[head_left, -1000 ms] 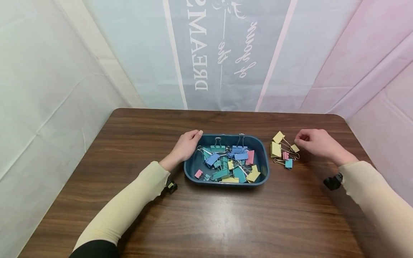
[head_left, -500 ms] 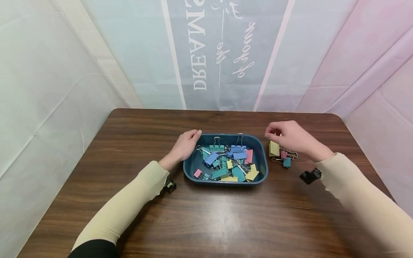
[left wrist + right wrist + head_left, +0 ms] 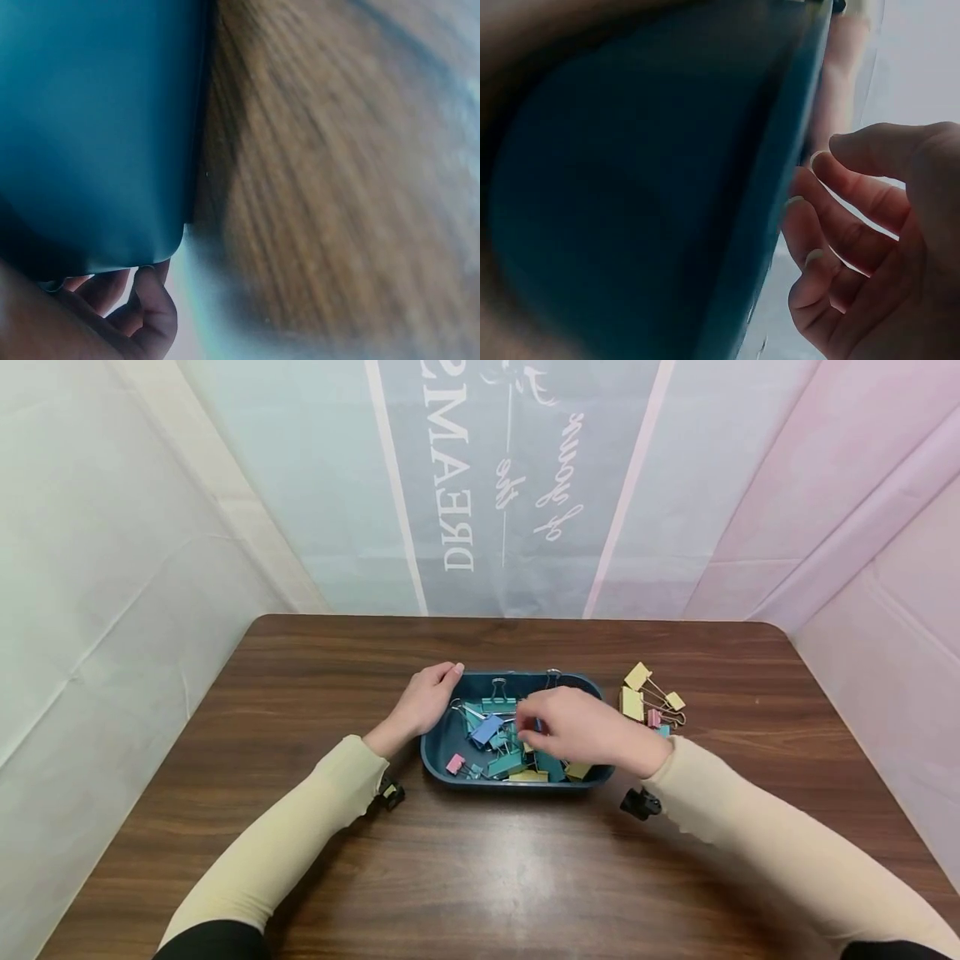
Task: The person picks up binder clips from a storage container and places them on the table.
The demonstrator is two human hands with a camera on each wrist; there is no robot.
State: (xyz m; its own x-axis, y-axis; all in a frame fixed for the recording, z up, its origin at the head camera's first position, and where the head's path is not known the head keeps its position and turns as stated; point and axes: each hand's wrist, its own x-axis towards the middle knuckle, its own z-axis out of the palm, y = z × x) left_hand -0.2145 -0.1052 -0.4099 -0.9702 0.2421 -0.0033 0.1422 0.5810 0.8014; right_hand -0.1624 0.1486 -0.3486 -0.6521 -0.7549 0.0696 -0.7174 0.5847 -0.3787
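A dark blue plastic box (image 3: 517,785) on the table holds a jumble of teal, blue, yellow and pink binder clips (image 3: 487,729). My left hand (image 3: 423,700) grips its left end, thumb up at the rim; in the left wrist view the fingers (image 3: 154,307) curl against the outer wall. Over the right half of the box hovers my right hand (image 3: 577,727), hiding some clips. Seen from the right wrist, its fingers (image 3: 847,232) bend loosely, thumb and forefinger slightly apart, and nothing shows between them.
Right of the box lies a small group of yellow, pink and teal binder clips (image 3: 632,703) on the brown wooden table (image 3: 495,877). Two binder clips with raised wire handles (image 3: 499,687) stand near the box's back wall. A printed curtain (image 3: 510,485) hangs behind.
My right hand has moved left, from beside the loose clips over to the box. The clips beside the box look unmoved. My left hand has kept its hold on the box.
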